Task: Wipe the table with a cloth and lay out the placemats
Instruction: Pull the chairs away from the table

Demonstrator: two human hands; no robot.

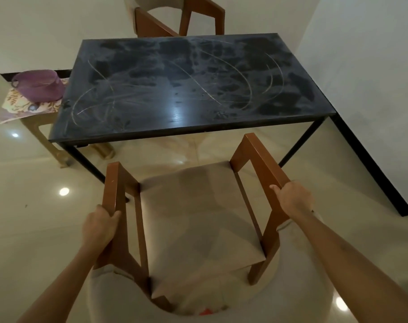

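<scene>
Gripping chair (198,206), both hands short of table (175,127)

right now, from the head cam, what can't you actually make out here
- Purple basket, head view: its contents are hidden by its own wall; no cloth shows.
- Patterned mats under it: the basket covers them, so their count is unclear.
- Far chair: cut off by the top edge.
- Near chair, gripped by the left hand and right hand: its backrest runs off the bottom edge.

Chairs, a stool and a bucket on a glossy floor
A brown-armed chair (198,220) stands nearest; another chair (179,17) stands farther back; a purple bucket (38,85) sits on a patterned mat on a tan stool (47,127).
</scene>
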